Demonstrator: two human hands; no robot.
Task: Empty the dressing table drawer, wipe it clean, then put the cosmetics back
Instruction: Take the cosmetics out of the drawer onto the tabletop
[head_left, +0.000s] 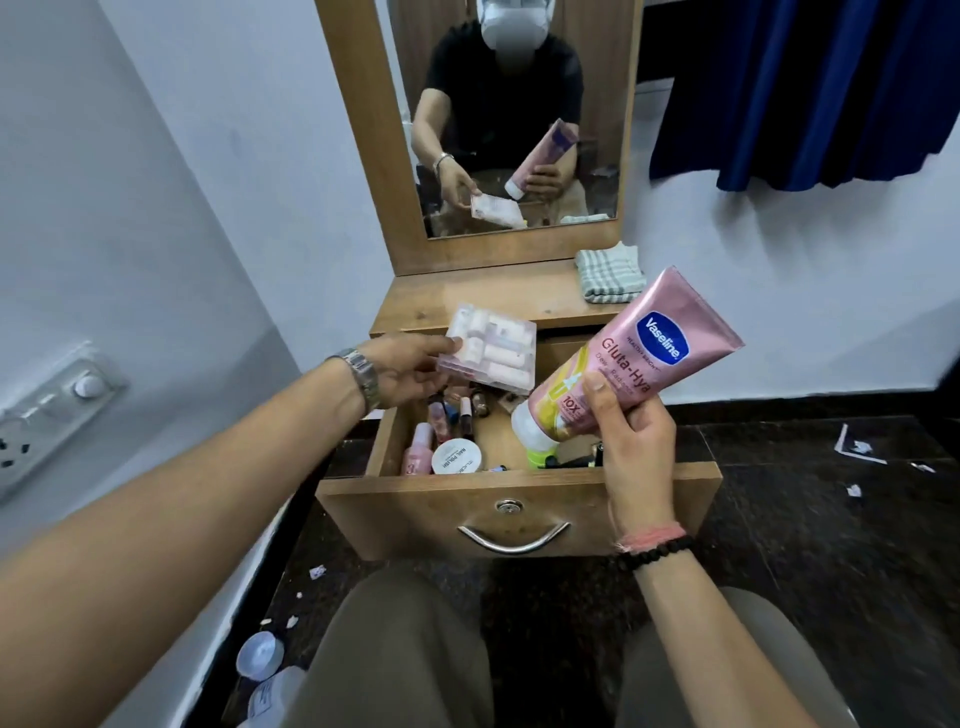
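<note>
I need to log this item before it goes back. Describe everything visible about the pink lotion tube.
The pink lotion tube is glossy soft plastic with a blue Vaseline logo, "Gluta-Hya" lettering, a yellow band and a white cap. It tilts cap-down, crimped end up toward the right, above the open drawer. The right hand grips its lower part, thumb across the front.

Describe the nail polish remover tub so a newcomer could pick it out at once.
Start at the open wooden drawer under the mirror. In its front left corner, beside a pink bottle, sits the round white tub; it alone has a flat white lid printed "NAIL POLISH".

Bedroom: mirrored dressing table (467, 304), curtain (810, 88)
</note>
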